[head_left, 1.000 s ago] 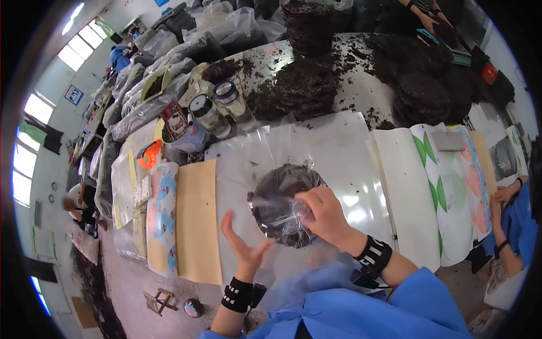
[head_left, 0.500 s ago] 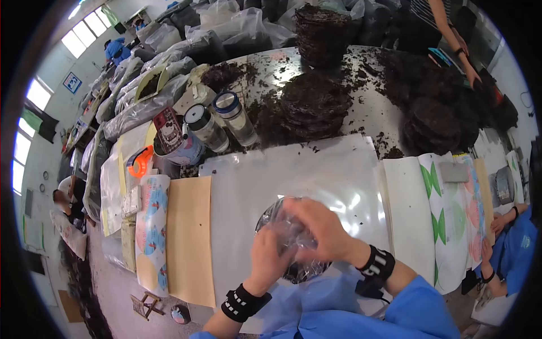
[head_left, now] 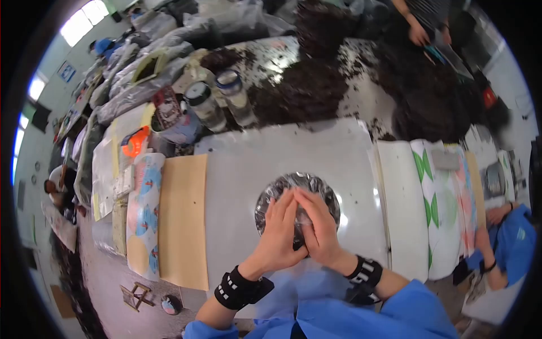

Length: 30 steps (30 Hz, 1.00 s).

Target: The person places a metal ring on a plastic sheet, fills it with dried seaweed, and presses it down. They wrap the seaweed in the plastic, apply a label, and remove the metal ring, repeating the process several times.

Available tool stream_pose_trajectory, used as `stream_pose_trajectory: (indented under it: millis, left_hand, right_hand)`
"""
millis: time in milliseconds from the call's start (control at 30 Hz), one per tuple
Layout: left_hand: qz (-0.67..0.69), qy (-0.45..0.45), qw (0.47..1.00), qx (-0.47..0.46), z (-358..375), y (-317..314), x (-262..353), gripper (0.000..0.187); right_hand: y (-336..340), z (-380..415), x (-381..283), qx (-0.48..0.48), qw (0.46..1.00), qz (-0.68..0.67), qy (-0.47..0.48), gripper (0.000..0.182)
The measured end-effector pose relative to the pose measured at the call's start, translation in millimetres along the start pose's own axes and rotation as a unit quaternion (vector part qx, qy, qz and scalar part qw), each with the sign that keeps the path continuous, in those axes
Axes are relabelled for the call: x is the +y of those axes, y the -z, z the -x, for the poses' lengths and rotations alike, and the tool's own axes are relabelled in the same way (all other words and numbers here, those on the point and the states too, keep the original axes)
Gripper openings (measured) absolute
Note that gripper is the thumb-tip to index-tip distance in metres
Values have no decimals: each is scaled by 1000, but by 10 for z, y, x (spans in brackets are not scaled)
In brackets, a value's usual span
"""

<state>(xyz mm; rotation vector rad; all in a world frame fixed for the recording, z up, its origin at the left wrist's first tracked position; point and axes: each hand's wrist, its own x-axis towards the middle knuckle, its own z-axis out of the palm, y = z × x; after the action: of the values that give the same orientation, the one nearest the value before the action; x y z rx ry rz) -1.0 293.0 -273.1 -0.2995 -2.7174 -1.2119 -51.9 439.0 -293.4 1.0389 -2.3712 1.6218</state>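
Note:
A round, dark, flat cake wrapped in clear plastic film (head_left: 326,192) lies on a pale, glossy sheet (head_left: 237,169) in front of me. On top of it, my left hand (head_left: 278,234) rests with its fingers stretched out, pointing away from me. My right hand (head_left: 320,229) lies beside it, also with straight fingers, and the fingertips of both hands meet near the middle of the cake. Both palms press on the film, and they hide the cake's near part.
Two lidded glass jars (head_left: 206,107) and an orange tape dispenser (head_left: 134,141) stand at the back left. Stacks of dark, crumbly round sheets (head_left: 313,90) lie behind. Printed paper (head_left: 426,209) flanks the right side. Co-workers' hands (head_left: 419,35) show at far right.
My hands were bunched and blurred over the film on the cake; now they lie stretched out flat on it. The view has shifted a little. At the back right, a co-worker's hand has moved.

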Motion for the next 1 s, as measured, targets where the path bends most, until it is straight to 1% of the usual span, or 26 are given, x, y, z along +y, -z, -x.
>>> stream_pose_trajectory:
  millis: [33, 100, 133, 167, 200, 233, 267, 300, 367, 433, 467, 500, 567, 600, 633, 667, 700, 733, 767, 833, 900, 967, 1000]
  left_hand:
    - [12, 5, 1000, -19, 33, -57, -16, 81]
    - [-157, -6, 987, -27, 41, -136, -55, 83]
    - [-204, 2, 976, -70, 39, -135, -29, 81]
    - [-201, -6, 977, -76, -2, -147, -33, 81]
    - [-195, 5, 978, -75, -14, -180, -18, 81]
    - [-190, 16, 979, -77, -13, -216, 3, 82]
    - [-182, 30, 981, -64, -22, -251, 15, 77]
    - [-180, 20, 981, -71, -8, -264, 10, 77]
    - [-221, 28, 972, -76, -20, -288, -33, 74]
    - [-246, 21, 966, -83, -32, -267, 12, 71]
    - [-250, 21, 964, -90, -28, -270, 36, 70]
    - [-255, 24, 962, -90, -46, -267, 83, 71]
    - [-245, 32, 964, -99, -102, -324, 136, 72]
    - [-243, 25, 965, -97, -86, -335, 128, 72]
    - [-260, 25, 960, -98, -53, -318, 102, 72]
    - [-277, 24, 956, -97, -31, -297, 86, 73]
    - [-277, 16, 956, -91, -31, -294, 87, 73]
    - [-281, 26, 954, -98, -29, -297, 97, 74]
    - [-283, 36, 952, -106, -30, -304, 101, 76]
    - [-288, 30, 950, -112, -48, -335, 104, 78]
    - [-292, 29, 950, -104, -21, -322, 100, 77]
    - [-295, 20, 949, -109, -10, -319, 73, 77]
    - [-296, 15, 949, -106, -8, -319, 68, 78]
  right_hand:
    - [-11, 137, -36, 3, 1000, 3, -22, 50]
    - [-47, 317, -105, -24, 987, 158, -11, 55]
    - [29, 340, -123, -39, 972, 232, 22, 45]
    - [131, 268, -91, -33, 971, 237, 14, 45]
    - [294, 80, -65, -140, 968, 201, -62, 37]
    - [423, -81, -4, -242, 947, 157, -139, 29]
    - [378, -203, 182, -212, 956, 171, -110, 14]
    - [273, -173, 243, -203, 956, 174, -118, 14]
    - [164, -161, 339, -136, 970, 189, -65, 15]
    - [231, 17, 427, -47, 996, 77, -3, 12]
    - [372, 110, 464, -27, 999, -27, -8, 12]
    - [580, 183, 509, -22, 1000, -6, -9, 12]
    - [1047, 390, 578, 111, 990, 82, 2, 10]
    - [1553, 820, 997, 250, 924, 287, -23, 12]
    - [1937, 1131, 1216, 268, 872, 403, -72, 13]
    - [2295, 1456, 1373, 248, 816, 515, -85, 18]
    - [2554, 1691, 1390, 226, 779, 575, -107, 22]
    - [2685, 1823, 1404, 225, 747, 611, -132, 23]
    - [2739, 1906, 1497, 231, 741, 616, -133, 23]
    - [2750, 1937, 1547, 244, 785, 545, -167, 24]
    - [2788, 1934, 1544, 258, 790, 528, -173, 25]
    - [2877, 1832, 1406, 276, 824, 411, -274, 22]
    - [2996, 1766, 1422, 278, 823, 410, -277, 22]
